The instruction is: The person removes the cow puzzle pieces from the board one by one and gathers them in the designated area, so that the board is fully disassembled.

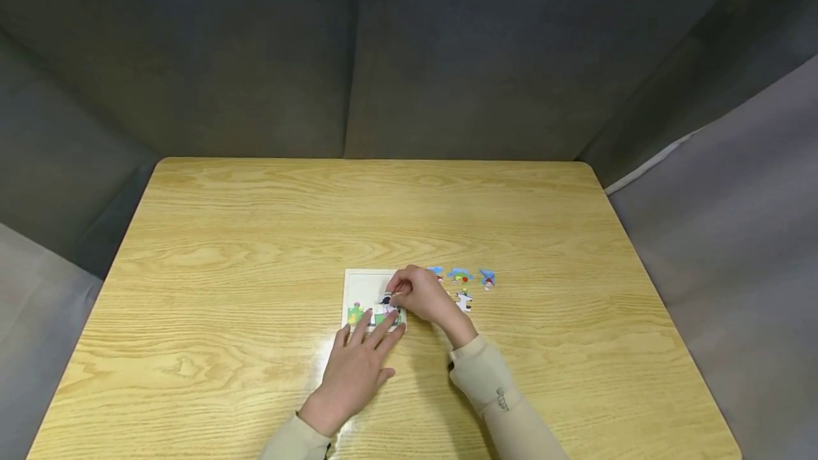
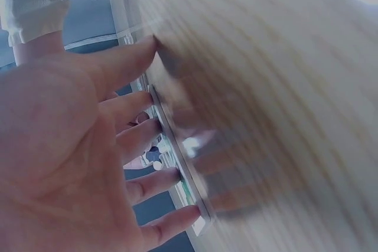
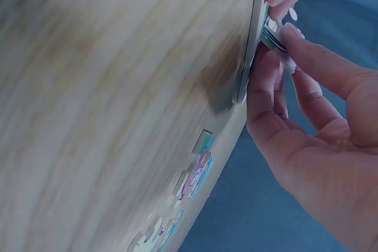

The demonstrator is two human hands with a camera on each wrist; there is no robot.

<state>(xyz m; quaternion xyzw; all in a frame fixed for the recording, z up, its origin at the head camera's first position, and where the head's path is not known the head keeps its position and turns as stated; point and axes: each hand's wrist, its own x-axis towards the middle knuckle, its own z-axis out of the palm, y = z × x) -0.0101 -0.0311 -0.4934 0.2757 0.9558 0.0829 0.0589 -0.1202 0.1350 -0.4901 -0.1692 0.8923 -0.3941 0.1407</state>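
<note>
A square white puzzle board [image 1: 361, 282] lies on the table, with colourful pieces [image 1: 355, 314] along its near side. My left hand [image 1: 359, 369] is spread, its fingers reaching onto the board's near edge; in the left wrist view the fingertips [image 2: 192, 212] touch that edge. Over the board, my right hand [image 1: 423, 297] pinches a jigsaw piece [image 3: 275, 44] between thumb and fingers. The piece is tilted in the right wrist view, close to the board. My fingers hide part of it and some of the pieces beneath.
Several loose jigsaw pieces lie right of the board, among them a blue and green one [image 1: 460, 275], a blue one [image 1: 488, 279] and a mostly white one [image 1: 464, 301]. The wood-grain table [image 1: 255, 233] extends around them. Dark curtains [image 1: 447, 55] stand behind it.
</note>
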